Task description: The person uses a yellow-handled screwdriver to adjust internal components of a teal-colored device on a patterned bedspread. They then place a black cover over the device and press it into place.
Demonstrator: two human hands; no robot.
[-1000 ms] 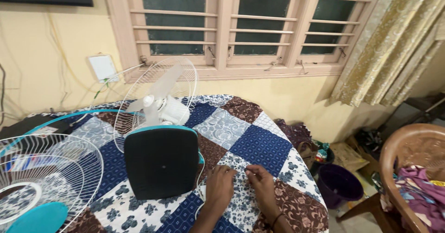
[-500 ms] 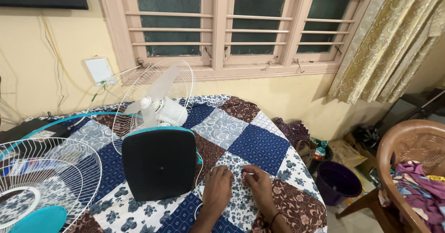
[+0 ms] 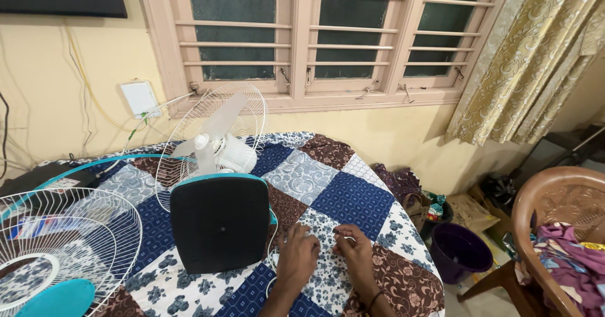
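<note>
Thin white cord at lower centre of frame, on the quilt just right of the fan base: prob. light, limp, slippery, so best pinched near its end, w/ fingertips. Left hand & right hand rest side by side on the quilt, fingers curled down; can't tell if either grip is closed on anything. Fan w/ white blades behind, loose white grille lower left.

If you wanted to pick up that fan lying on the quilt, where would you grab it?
Probably by the square black base, which stands on edge beside the left hand. Come from above and clasp its teal-trimmed top edge: it looks solid, unlike the thin wire guard behind.
</note>
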